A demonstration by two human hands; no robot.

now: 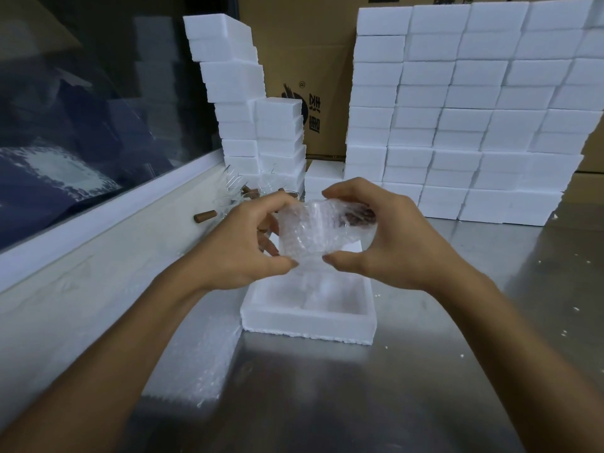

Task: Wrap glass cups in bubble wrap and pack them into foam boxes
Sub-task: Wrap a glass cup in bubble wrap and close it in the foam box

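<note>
Brushed steel tabletop (425, 371), dull reflections, scattered white crumbs. Dark glass pane (81, 109) along left, white sill (108, 223) beneath. Brown cardboard cartons (310, 60) with black printed logo behind. Light dim, cool.

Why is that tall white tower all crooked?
The foam stack at back left is built unevenly: its upper boxes jut out sideways over the lower ones, so it leans. White foam crumbs also lie scattered on the metal table at right.

This is a packing area of a warehouse or small factory. Behind the steel surface (425, 371), closed foam boxes (457, 109) are stacked high against printed cardboard cartons (304, 60). An open foam box (307, 322) sits on the surface in front of them.
</note>
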